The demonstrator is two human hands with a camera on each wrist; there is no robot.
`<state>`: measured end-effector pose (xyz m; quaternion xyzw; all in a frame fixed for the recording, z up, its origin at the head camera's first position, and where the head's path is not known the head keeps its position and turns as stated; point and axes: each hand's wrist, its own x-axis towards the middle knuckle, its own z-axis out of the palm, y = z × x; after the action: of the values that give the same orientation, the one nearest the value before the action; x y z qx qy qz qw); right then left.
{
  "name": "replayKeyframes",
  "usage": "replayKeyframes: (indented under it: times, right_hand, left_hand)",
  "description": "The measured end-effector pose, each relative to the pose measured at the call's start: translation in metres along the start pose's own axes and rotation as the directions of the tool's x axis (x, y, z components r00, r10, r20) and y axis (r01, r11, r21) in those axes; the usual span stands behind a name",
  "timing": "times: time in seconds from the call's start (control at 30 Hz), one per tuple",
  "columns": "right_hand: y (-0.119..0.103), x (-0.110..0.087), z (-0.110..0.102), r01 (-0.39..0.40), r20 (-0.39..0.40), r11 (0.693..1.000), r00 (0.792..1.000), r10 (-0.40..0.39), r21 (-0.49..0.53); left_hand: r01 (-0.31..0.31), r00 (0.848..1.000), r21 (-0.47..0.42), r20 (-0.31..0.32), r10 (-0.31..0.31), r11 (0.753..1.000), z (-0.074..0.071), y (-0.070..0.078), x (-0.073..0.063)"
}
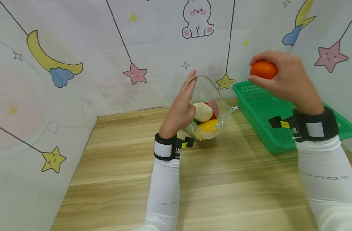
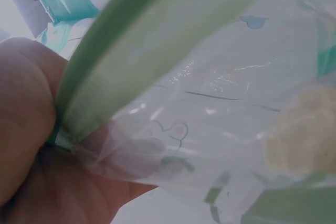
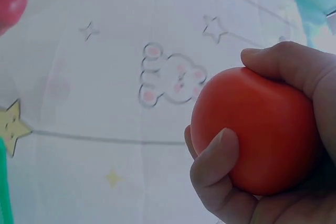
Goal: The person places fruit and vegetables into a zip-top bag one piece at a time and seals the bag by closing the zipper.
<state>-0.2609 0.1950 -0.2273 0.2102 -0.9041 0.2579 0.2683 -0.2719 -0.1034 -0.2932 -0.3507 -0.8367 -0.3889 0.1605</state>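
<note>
My right hand (image 1: 288,78) grips a smooth orange-red tomato (image 1: 263,70), raised above the green basket. In the right wrist view, fingers and thumb wrap round the tomato (image 3: 257,129). My left hand (image 1: 179,110) pinches the rim of a clear zip bag (image 1: 205,88) and props its mouth open. The left wrist view shows the bag's green-edged rim (image 2: 113,40) between thumb and fingers. Inside the bag lie a cream-coloured lumpy piece (image 1: 203,111), a yellow rounded piece (image 1: 208,127) and something red (image 1: 214,114), partly hidden.
A green perforated basket (image 1: 271,141) stands on the wooden table (image 1: 121,163), right of the bag. A white zip slider (image 1: 235,108) sticks out from the bag towards the basket. Behind the table hangs a white printed cloth (image 1: 161,41).
</note>
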Motion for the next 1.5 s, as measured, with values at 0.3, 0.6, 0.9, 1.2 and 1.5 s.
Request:
replayKeyframes:
  times: [0.3,0.6,0.9,1.2,1.5]
  right_hand:
    - [-0.039,0.006,0.021,0.164,-0.015,0.983,0.986,-0.164,0.077]
    - [-0.063,0.007,0.056,0.264,0.042,0.947,0.96,-0.276,0.183]
    - [-0.082,0.004,0.088,0.191,0.106,0.971,0.972,-0.207,0.146]
    - [-0.083,0.005,0.114,0.168,0.189,0.985,0.967,-0.172,0.037]
    - [-0.083,0.007,0.127,0.141,0.246,0.987,0.957,-0.154,0.071]
  left_hand:
    - [-0.005,1.0,-0.006,-0.005,0.005,1.0,0.0,0.0,-0.001]
    - [0.004,1.0,-0.025,0.005,-0.004,1.0,0.001,-0.001,-0.001]
    - [-0.012,1.0,0.007,-0.003,0.012,1.0,0.001,-0.001,-0.001]
    - [0.001,1.0,-0.02,-0.006,-0.001,1.0,0.0,-0.001,0.001]
    - [0.027,1.0,-0.023,-0.005,-0.027,0.999,-0.002,0.0,0.001]
